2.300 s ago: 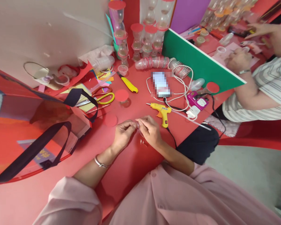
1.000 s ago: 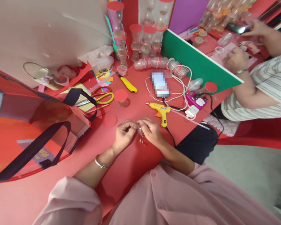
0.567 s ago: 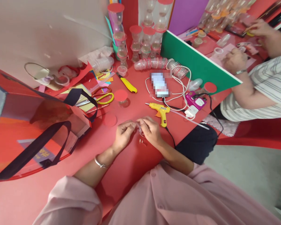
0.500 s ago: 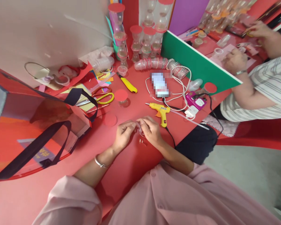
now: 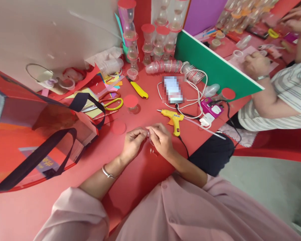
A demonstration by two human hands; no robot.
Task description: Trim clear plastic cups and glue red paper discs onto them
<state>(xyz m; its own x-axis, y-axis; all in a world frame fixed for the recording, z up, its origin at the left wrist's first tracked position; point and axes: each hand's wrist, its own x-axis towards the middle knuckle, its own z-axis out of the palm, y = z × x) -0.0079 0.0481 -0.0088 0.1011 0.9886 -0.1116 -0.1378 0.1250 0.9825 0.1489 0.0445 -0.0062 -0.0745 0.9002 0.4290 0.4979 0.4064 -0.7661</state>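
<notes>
Over the red table, my left hand (image 5: pixel 134 142) and my right hand (image 5: pixel 160 138) meet at the fingertips. Both pinch a small clear plastic cup (image 5: pixel 149 138), mostly covered by the fingers. Small pale scraps (image 5: pixel 153 151) lie just below it. Beyond my left hand are a flat red disc (image 5: pixel 118 127) and a clear cup piece topped by a red disc (image 5: pixel 130 101). A yellow hot glue gun (image 5: pixel 175 119) lies beyond my right hand, nozzle pointing left.
A yellow cutter knife (image 5: pixel 138 89), scissors (image 5: pixel 114 102) and a phone (image 5: pixel 172 89) with white cables lie farther back. Stacked clear cups (image 5: pixel 165 66) line the rear. A large red bag (image 5: pixel 40 134) stands left. Past a green board (image 5: pixel 210 63), a co-worker's hand (image 5: pixel 257 63) works.
My fingers have shifted slightly on the cup, and less of it shows. The view has moved a little. The co-worker's farther hand has moved up and right, away from a yellow object.
</notes>
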